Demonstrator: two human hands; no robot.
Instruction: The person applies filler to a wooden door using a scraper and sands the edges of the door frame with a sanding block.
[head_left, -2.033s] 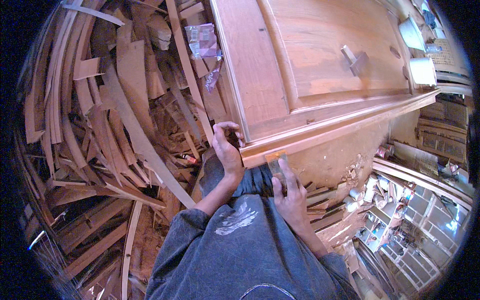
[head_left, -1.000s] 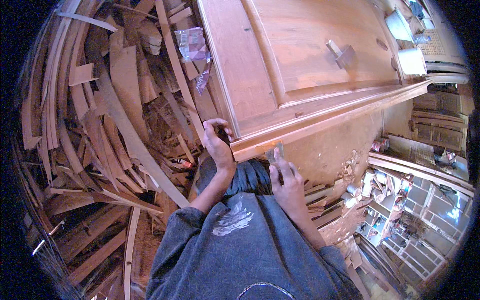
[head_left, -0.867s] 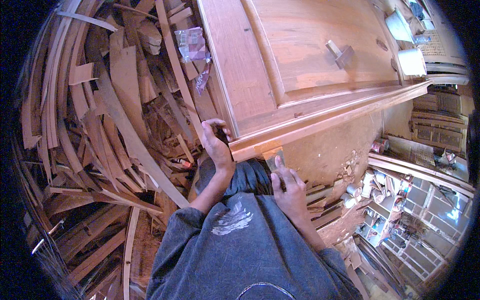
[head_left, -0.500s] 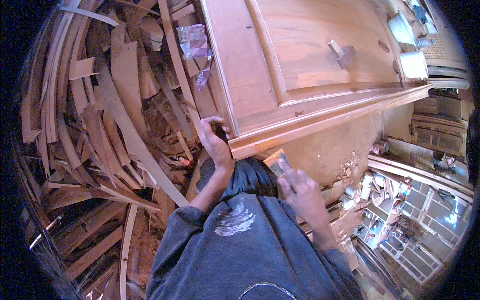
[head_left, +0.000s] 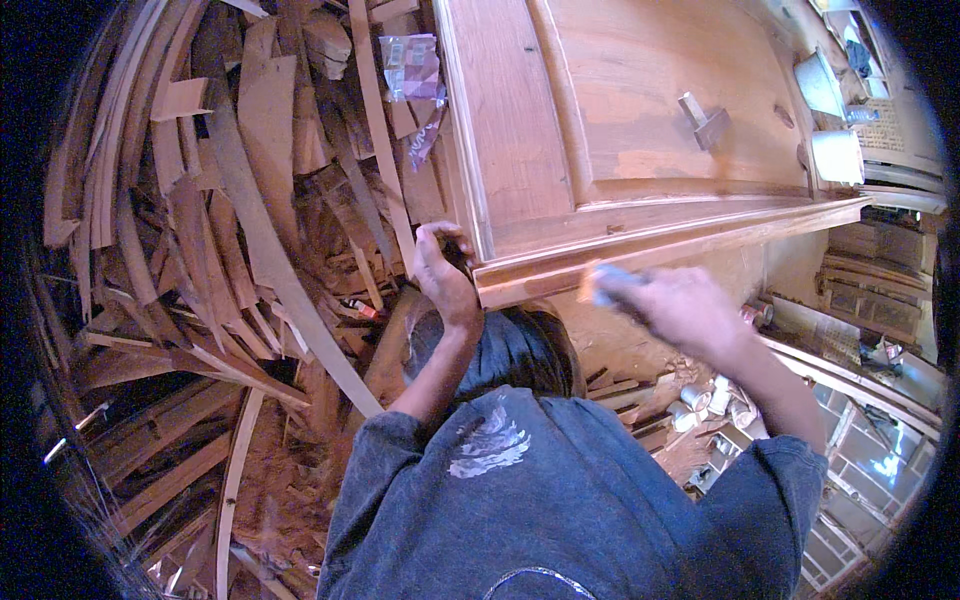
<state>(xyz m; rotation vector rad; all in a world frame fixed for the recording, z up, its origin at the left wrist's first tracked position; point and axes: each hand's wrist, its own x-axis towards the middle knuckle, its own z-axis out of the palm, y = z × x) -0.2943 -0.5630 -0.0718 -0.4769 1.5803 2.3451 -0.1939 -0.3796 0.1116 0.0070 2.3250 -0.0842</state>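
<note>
A brown panelled wooden door (head_left: pixel 520 125) lies flat in front of me, its moulded near edge facing my body. My left hand (head_left: pixel 447 285) is at the door's near left corner, fingers curled against the side edge; the fingertips are partly in shadow. To the right, my right hand (head_left: pixel 690 305) is closed on a flat tool (head_left: pixel 603 285) with an orange end, beside the long near edge. Motion blurs this hand, and I cannot tell if the tool touches the wood. On the door's panel rests a small wooden block with a stem through it (head_left: pixel 706 125).
Wood strips and offcuts (head_left: pixel 265 200) are heaped at left, with a purple plastic wrapper (head_left: pixel 411 68) near the door. A white container (head_left: pixel 836 158) and a pale basin (head_left: pixel 820 85) stand past its far end. Cans (head_left: pixel 690 405) and a metal grille (head_left: pixel 870 450) are at lower right.
My right hand has swung right and away from my body with the flat tool, up to the door's near edge. My left hand stays at the corner. The view has shifted slightly.
</note>
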